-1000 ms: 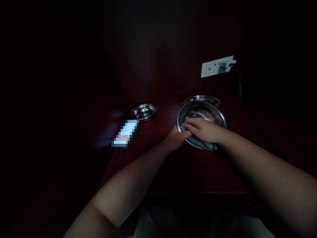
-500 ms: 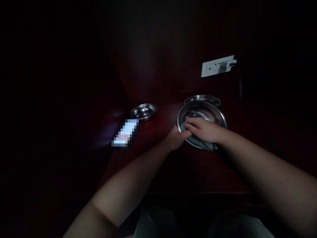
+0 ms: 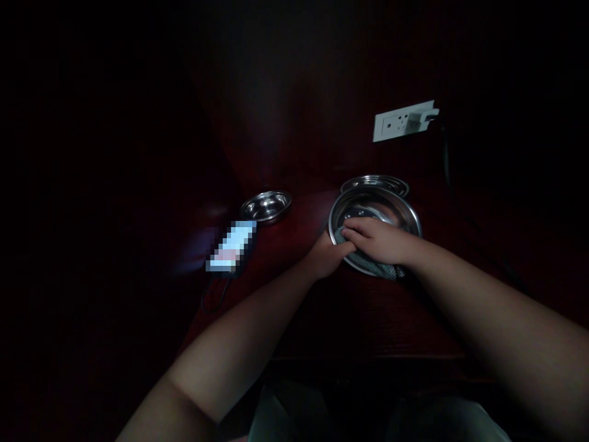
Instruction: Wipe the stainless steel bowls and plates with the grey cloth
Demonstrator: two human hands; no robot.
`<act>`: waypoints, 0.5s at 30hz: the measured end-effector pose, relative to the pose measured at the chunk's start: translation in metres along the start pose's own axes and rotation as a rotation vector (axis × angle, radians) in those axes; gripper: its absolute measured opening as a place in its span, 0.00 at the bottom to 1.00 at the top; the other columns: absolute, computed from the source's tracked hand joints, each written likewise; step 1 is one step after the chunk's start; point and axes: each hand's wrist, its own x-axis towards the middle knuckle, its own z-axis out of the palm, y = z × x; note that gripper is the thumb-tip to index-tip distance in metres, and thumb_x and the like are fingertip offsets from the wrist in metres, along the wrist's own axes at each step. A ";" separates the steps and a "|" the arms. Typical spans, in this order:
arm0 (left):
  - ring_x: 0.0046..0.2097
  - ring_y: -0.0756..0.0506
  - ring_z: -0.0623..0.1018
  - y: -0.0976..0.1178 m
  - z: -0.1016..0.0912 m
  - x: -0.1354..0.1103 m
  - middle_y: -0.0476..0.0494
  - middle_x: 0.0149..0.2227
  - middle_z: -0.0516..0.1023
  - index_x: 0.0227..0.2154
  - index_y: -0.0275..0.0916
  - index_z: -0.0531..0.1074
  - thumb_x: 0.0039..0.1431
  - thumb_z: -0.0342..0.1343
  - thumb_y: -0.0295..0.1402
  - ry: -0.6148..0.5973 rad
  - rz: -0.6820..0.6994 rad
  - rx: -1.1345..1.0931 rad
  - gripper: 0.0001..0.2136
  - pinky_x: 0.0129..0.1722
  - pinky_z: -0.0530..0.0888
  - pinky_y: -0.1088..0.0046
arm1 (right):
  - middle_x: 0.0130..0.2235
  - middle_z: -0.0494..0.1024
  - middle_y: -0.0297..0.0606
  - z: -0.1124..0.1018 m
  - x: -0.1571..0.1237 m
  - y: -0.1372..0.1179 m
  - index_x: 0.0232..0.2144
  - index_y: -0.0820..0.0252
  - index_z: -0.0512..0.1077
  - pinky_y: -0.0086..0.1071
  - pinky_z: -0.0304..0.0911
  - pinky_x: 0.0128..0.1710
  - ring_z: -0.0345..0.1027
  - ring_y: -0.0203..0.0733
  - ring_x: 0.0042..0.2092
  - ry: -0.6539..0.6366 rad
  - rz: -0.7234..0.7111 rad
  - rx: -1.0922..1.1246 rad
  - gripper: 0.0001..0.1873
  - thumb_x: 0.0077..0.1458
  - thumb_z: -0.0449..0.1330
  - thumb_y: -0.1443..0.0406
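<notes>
There are three steel dishes on the tabletop [image 3: 368, 313]: one small bowl [image 3: 267, 207], one big bowl [image 3: 396, 212] and one plate [image 3: 375, 182]. Two hands are in view, one left hand [image 3: 327, 255] and one right hand [image 3: 378, 240], with one cloth [image 3: 378, 268]. There is also one phone [image 3: 231, 247], one socket [image 3: 394, 124] and one plug [image 3: 421, 117].

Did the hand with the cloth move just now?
No. The right hand and cloth sit at the same spot on the big bowl's near rim, below the wall socket.
</notes>
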 end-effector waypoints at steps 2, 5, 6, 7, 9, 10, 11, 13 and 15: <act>0.51 0.41 0.70 0.000 0.000 0.000 0.40 0.43 0.75 0.42 0.33 0.69 0.46 0.55 0.27 0.004 -0.008 0.004 0.17 0.50 0.66 0.62 | 0.26 0.68 0.35 0.000 0.000 0.000 0.23 0.59 0.62 0.32 0.53 0.32 0.61 0.36 0.30 -0.005 0.004 0.004 0.12 0.56 0.46 0.62; 0.51 0.42 0.69 0.000 -0.001 0.000 0.40 0.45 0.73 0.43 0.33 0.68 0.46 0.55 0.28 -0.009 -0.007 0.015 0.18 0.50 0.66 0.63 | 0.26 0.68 0.35 0.000 0.000 0.000 0.23 0.59 0.62 0.32 0.53 0.32 0.60 0.36 0.30 0.001 0.000 0.004 0.12 0.56 0.47 0.63; 0.52 0.42 0.69 -0.001 -0.001 0.000 0.40 0.45 0.73 0.43 0.34 0.68 0.47 0.55 0.28 -0.013 -0.002 0.019 0.17 0.51 0.66 0.63 | 0.26 0.68 0.35 0.000 0.000 0.000 0.23 0.59 0.62 0.32 0.53 0.31 0.60 0.36 0.30 0.003 -0.002 0.005 0.11 0.56 0.47 0.63; 0.51 0.42 0.69 -0.001 -0.001 0.000 0.40 0.45 0.73 0.43 0.34 0.68 0.47 0.55 0.28 -0.015 0.003 0.022 0.17 0.51 0.66 0.63 | 0.26 0.68 0.35 0.000 0.000 0.000 0.23 0.59 0.62 0.32 0.53 0.31 0.60 0.36 0.30 0.006 -0.002 0.007 0.12 0.55 0.47 0.63; 0.51 0.41 0.69 -0.001 -0.001 0.000 0.40 0.44 0.74 0.41 0.33 0.69 0.46 0.55 0.28 -0.007 0.009 0.019 0.17 0.51 0.65 0.62 | 0.26 0.68 0.35 0.000 0.000 0.000 0.23 0.59 0.62 0.32 0.53 0.31 0.60 0.36 0.29 0.009 -0.003 0.010 0.12 0.56 0.47 0.62; 0.51 0.41 0.69 -0.001 -0.001 0.000 0.40 0.43 0.74 0.41 0.33 0.69 0.45 0.55 0.27 -0.001 0.010 0.015 0.16 0.51 0.65 0.62 | 0.26 0.68 0.35 0.001 0.000 0.001 0.23 0.59 0.62 0.32 0.53 0.31 0.60 0.36 0.29 0.010 -0.003 0.009 0.12 0.56 0.47 0.62; 0.50 0.41 0.70 -0.001 -0.001 0.000 0.40 0.43 0.74 0.41 0.33 0.69 0.45 0.56 0.27 0.003 0.008 0.008 0.16 0.51 0.65 0.62 | 0.26 0.68 0.35 0.001 0.001 0.001 0.23 0.59 0.62 0.32 0.53 0.31 0.60 0.36 0.29 0.010 -0.004 0.008 0.12 0.56 0.47 0.62; 0.50 0.41 0.70 -0.001 0.000 0.000 0.40 0.43 0.74 0.41 0.33 0.68 0.45 0.56 0.27 0.008 0.007 -0.005 0.17 0.50 0.66 0.61 | 0.26 0.67 0.35 0.001 0.001 0.001 0.23 0.59 0.62 0.32 0.53 0.31 0.60 0.36 0.29 0.007 -0.003 0.005 0.12 0.56 0.47 0.62; 0.50 0.41 0.70 0.000 0.001 -0.001 0.40 0.43 0.75 0.42 0.33 0.68 0.45 0.55 0.27 0.017 0.006 -0.012 0.17 0.50 0.66 0.61 | 0.26 0.67 0.35 0.001 0.001 0.001 0.23 0.59 0.62 0.32 0.53 0.32 0.60 0.36 0.29 0.002 0.000 0.003 0.12 0.56 0.46 0.62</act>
